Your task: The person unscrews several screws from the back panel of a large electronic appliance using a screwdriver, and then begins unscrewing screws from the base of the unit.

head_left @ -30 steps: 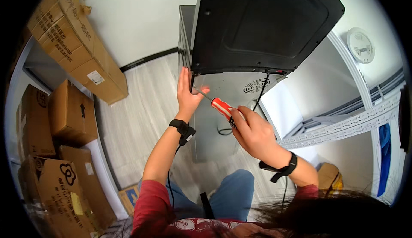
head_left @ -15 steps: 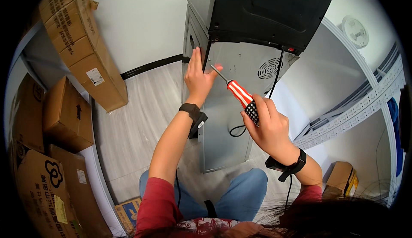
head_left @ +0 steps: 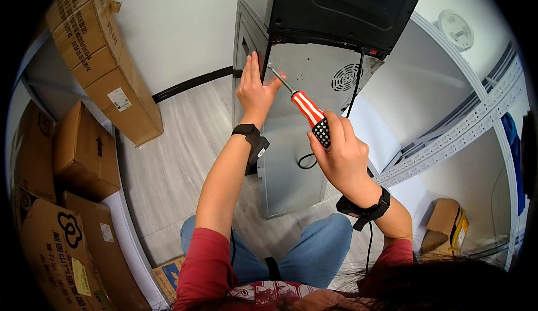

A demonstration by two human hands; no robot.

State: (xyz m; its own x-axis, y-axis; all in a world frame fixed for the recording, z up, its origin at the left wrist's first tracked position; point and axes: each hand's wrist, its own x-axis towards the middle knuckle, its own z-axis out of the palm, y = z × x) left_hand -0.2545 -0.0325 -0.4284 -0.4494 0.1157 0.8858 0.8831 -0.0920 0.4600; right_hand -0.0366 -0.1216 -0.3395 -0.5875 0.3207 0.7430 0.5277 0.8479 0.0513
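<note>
The screwdriver [head_left: 307, 109] is grasped near its butt by the right hand [head_left: 343, 151], its tip aimed at the upper left edge of the grey metal cabinet [head_left: 294, 159], which is stood on the floor [head_left: 179, 159] beyond the knees; whether a screw head is engaged cannot be told; the shaft is probably best kept square to the metal, with steady inward pressure, so that slipping is avoided; the left hand [head_left: 256, 92] is spread, nothing gripped, its fingers laid along the cabinet's side; the handle is striped red and white, with white stars on black; the cabinet is pierced by a round slotted vent [head_left: 346, 78].
</note>
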